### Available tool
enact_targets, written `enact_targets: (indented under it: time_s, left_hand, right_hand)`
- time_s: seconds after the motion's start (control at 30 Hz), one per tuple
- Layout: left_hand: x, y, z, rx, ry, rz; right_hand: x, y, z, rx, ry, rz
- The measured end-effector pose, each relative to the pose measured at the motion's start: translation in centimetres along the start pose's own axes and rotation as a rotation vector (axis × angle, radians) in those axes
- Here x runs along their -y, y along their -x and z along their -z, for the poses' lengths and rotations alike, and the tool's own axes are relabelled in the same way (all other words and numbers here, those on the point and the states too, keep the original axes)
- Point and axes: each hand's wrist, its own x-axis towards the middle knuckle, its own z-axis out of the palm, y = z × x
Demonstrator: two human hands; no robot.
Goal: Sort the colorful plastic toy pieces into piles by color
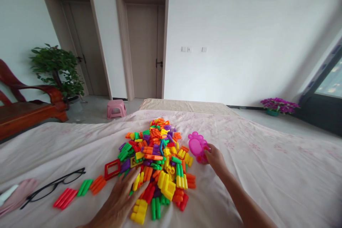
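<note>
Magenta lobed plastic plate [197,145]: being held at the near right edge in the right hand [216,159]. Right grip: pinching the rim between thumb and fingers. Extending forward and leftward from that grip, running lengthwise away from the wearer, leaning slightly left at the far end. Sitting just beside the right flank of the plastic block pile [153,151], over floral-patterned cloth [267,178]; resting on or hovering above, not showing clearly. Being nearer to the right hand than to the left hand [120,194]. Left grip: spreading fingers over the near left side of the pile, apparently touching blocks, not visibly enclosing any. Appearance: looking translucent and flat, showing a broad oval centre, bearing rounded bumps around the border.
</note>
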Motion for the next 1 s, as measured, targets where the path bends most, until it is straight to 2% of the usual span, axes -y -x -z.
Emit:
enact_targets:
  time_s: [0.1, 0.2, 0.4, 0.6, 0.73, 0.83, 0.9, 1.0]
  left_hand:
    - [-1.3, 0.1, -1.8, -0.061, -0.060, 0.011]
    - [-1.6, -2.2, -2.5, -0.075, -0.068, -0.022]
    - [-2.3, -6.5, -3.6, -0.090, -0.016, -0.046]
    - [-2.0, -10.4, -4.3, -0.185, 0.094, 0.042]
    - [-0.7, -13.5, -3.7, -0.287, 0.207, 0.128]
    - [1.0, -15.7, -2.8, -0.384, 0.271, 0.185]
    - [2.6, -16.9, -2.1, -0.405, 0.301, 0.229]
    - [4.9, -17.9, -0.9, -0.276, 0.340, 0.270]
  right_hand:
    - [0.4, 1.5, -0.1, 0.074, 0.033, 0.013]
    - [1.6, 3.6, -1.9, 0.144, 0.016, 0.060]
    - [3.7, 7.1, -5.5, 0.206, -0.225, 0.045]
    - [6.9, 7.7, -5.8, 0.252, -0.442, -0.090]
    - [10.0, 6.9, -6.4, 0.292, -0.519, -0.065]
    - [12.1, 5.5, -7.1, 0.261, -0.421, 0.040]
    - [13.4, 4.4, -7.5, 0.225, -0.267, 0.136]
    - [14.9, 2.8, -7.6, 0.129, 0.034, 0.313]
